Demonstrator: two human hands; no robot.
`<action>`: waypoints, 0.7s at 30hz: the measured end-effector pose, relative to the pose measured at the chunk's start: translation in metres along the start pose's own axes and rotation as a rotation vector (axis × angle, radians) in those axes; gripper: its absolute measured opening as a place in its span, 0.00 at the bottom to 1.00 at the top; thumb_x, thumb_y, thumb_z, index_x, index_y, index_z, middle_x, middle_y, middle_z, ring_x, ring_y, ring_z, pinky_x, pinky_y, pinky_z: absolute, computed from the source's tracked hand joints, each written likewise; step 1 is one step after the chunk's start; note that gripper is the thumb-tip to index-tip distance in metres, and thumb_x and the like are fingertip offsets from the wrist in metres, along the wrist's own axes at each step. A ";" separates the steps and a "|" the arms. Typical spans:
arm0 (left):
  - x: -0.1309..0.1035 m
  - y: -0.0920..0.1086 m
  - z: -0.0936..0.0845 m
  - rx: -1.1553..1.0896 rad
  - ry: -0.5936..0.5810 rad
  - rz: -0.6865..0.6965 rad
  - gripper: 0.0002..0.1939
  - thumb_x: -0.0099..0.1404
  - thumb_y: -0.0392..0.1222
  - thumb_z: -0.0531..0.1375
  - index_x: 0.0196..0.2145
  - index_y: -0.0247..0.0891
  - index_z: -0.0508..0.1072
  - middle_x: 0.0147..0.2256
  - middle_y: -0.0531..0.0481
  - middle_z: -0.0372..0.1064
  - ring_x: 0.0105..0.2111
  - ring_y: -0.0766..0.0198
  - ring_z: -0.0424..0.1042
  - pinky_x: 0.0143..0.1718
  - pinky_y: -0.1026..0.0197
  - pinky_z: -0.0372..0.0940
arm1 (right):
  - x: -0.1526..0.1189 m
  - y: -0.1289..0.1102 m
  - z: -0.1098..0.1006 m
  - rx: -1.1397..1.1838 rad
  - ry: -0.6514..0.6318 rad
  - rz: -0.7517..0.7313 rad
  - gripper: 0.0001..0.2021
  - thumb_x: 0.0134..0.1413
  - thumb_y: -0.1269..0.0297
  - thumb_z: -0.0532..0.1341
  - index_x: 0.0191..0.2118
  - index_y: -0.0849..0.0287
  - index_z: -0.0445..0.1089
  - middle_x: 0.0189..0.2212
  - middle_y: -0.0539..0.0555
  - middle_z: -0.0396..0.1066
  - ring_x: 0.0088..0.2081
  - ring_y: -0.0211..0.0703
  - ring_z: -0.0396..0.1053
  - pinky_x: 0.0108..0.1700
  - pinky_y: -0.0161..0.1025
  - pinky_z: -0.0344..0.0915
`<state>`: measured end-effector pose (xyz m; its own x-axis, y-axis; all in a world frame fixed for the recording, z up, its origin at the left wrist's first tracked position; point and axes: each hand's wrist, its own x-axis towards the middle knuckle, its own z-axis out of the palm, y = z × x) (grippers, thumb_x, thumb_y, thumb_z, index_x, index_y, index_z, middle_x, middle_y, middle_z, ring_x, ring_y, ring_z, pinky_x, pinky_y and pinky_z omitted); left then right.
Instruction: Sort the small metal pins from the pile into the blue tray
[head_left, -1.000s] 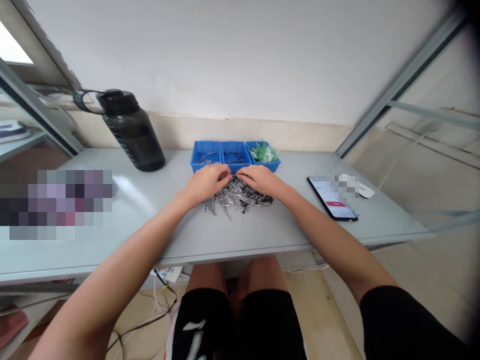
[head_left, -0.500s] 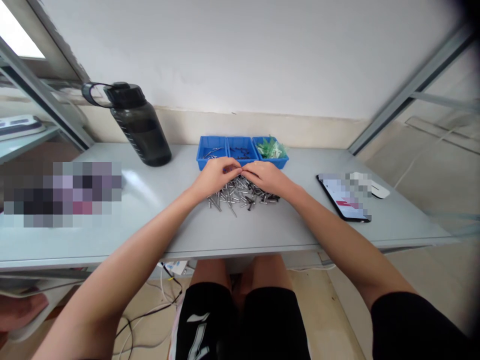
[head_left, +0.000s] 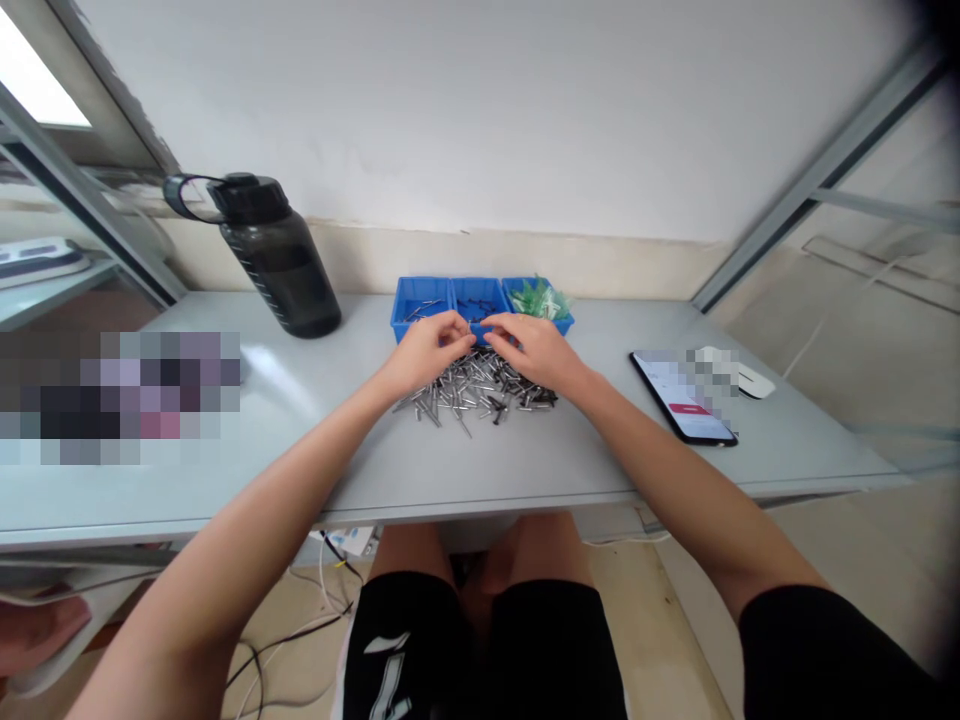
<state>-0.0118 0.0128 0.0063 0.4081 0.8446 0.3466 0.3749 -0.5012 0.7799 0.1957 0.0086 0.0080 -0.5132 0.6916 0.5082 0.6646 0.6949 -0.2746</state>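
Left hand (head_left: 427, 354) and right hand (head_left: 540, 350) over a fastener pile (head_left: 465, 388)
Their fingertips nearly meet across a narrow gap; whether either pinches anything, I cannot tell. The pile spreads beneath the fingers, blue bins (head_left: 406, 290) just beyond.

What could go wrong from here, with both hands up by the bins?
The pile mixes silver and dark pieces, so the wrong kind might get picked up.
The left hand and right hand are close together near the middle bin; a dropped piece could land there unintended.
Green pieces stick up above the right bin, near the right hand, which could knock some out.
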 end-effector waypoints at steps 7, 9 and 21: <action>-0.001 -0.006 0.003 0.128 -0.044 0.054 0.10 0.65 0.45 0.59 0.34 0.36 0.74 0.28 0.53 0.72 0.28 0.67 0.67 0.32 0.63 0.62 | 0.001 0.003 0.005 -0.016 -0.077 -0.017 0.14 0.65 0.61 0.52 0.50 0.59 0.70 0.41 0.56 0.76 0.44 0.46 0.72 0.46 0.41 0.64; -0.001 -0.007 0.002 0.156 -0.053 0.055 0.10 0.65 0.46 0.58 0.34 0.37 0.75 0.28 0.52 0.72 0.28 0.66 0.67 0.33 0.63 0.62 | 0.001 0.003 0.005 -0.006 -0.064 0.006 0.16 0.65 0.60 0.53 0.53 0.59 0.68 0.39 0.56 0.76 0.43 0.46 0.72 0.45 0.40 0.64; -0.001 -0.007 -0.002 0.310 -0.040 0.032 0.12 0.66 0.48 0.58 0.34 0.37 0.75 0.26 0.52 0.71 0.28 0.64 0.67 0.33 0.62 0.60 | 0.001 0.008 0.003 -0.074 -0.080 0.002 0.15 0.67 0.61 0.49 0.43 0.58 0.72 0.41 0.56 0.76 0.42 0.45 0.72 0.44 0.40 0.62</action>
<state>-0.0165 0.0156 0.0014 0.4542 0.8222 0.3431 0.5947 -0.5665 0.5704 0.1993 0.0157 0.0041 -0.5522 0.7083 0.4398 0.7021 0.6795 -0.2130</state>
